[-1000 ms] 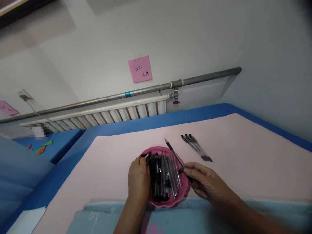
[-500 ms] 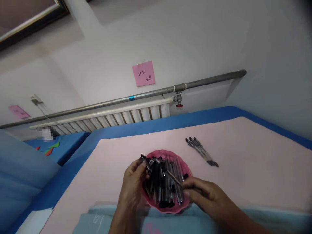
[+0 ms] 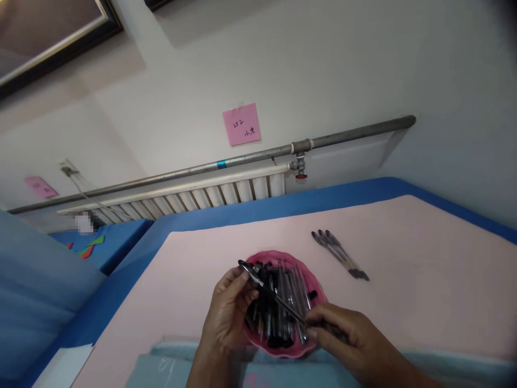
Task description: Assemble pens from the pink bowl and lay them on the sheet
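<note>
My left hand (image 3: 228, 304) is closed on a clear pen cap (image 3: 251, 272) with a dark end, held above the left side of a pink scalloped basket (image 3: 278, 354). My right hand (image 3: 345, 331) pinches the rear of a pen (image 3: 287, 307) at the basket's right rim. The pen slants up to the left and its front end meets the cap; how far it sits inside I cannot tell. Clear tubes and black pen parts (image 3: 277, 323) fill the basket below. Several capped pens (image 3: 337, 250) lie side by side on the pink sheet to the right.
A pink sheet (image 3: 420, 280) covers the blue table (image 3: 226, 215). Light blue cloth (image 3: 177, 372) lies along the near edge, with white paper (image 3: 64, 366) at the left. Behind stand a radiator (image 3: 214, 195) and a pipe (image 3: 169, 176). Red and green pieces (image 3: 95, 241) lie on another blue surface.
The pen and the cap, apart before, now meet in one line over the basket. The view has shifted slightly.
</note>
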Motion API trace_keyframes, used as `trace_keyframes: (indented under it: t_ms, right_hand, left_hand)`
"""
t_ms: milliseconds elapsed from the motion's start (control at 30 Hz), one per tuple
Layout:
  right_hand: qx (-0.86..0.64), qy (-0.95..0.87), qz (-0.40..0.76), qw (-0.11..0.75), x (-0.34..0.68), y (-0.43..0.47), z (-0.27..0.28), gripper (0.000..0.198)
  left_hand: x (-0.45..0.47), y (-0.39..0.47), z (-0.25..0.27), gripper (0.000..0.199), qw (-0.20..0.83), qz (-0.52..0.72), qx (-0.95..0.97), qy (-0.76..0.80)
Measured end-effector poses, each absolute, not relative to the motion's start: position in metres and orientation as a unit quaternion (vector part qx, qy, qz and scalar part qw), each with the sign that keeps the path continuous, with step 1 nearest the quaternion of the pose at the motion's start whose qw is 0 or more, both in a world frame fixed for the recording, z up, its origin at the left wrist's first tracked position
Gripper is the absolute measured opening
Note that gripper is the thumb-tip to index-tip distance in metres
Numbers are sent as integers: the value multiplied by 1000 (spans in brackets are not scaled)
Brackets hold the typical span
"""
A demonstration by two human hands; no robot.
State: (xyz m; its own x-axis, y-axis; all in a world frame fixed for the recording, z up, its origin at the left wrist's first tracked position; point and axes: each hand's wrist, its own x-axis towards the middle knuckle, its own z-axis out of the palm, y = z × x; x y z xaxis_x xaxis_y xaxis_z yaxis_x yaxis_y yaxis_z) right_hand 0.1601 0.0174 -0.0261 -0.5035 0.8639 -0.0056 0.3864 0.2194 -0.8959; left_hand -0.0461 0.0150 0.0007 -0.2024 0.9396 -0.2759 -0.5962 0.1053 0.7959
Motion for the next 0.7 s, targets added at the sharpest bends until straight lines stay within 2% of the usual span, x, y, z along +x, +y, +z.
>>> trace_keyframes:
  t_ms: [367,467,600,700]
  right_hand:
    - [-462,-726,437,260,159,11,-23,16]
    - [-470,-718,429,282,166,20,-15,17]
    - [-573,-685,297,337,193,51,-8,22]
    - [-664,-677,176,264,221,78,-10,27]
  left_hand:
    - [-25,12,-12,20,590,588,281,476]
    - [-26,11,-12,24,582,582,282,494]
    - [-31,11,-10,27,562,573,296,517]
    - [-33,12,-10,25,548,561,308,538]
